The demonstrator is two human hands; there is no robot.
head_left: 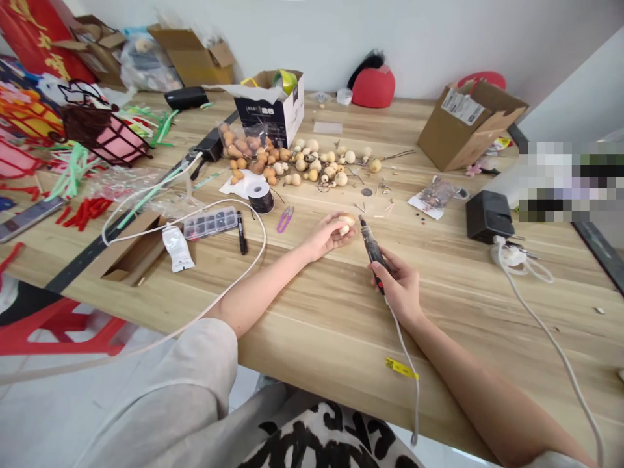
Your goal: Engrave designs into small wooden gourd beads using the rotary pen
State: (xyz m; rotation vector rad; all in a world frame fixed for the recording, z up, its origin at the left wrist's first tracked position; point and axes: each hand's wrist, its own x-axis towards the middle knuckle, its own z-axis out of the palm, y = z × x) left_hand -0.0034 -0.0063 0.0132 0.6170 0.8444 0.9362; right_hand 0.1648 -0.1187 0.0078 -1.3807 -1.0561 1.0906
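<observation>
My left hand [327, 235] rests on the wooden table [312, 318] with its fingers closed round a small pale gourd [347, 223]. My right hand [400, 286] grips a dark pen-shaped electric tool [372, 248] with a white cord trailing off the table's front edge. The tool's tip points up at the gourd and sits right beside it. A heap of small tan and cream gourds [292, 164] lies further back on the table.
Behind the gourds stand a white and dark box [273, 110] and, at the right, an open cardboard box [465, 123]. A black thread spool [260, 195], purple snips [285, 219], a bead case [210, 223], a black marker [242, 232] and a black adapter [489, 216] lie nearby.
</observation>
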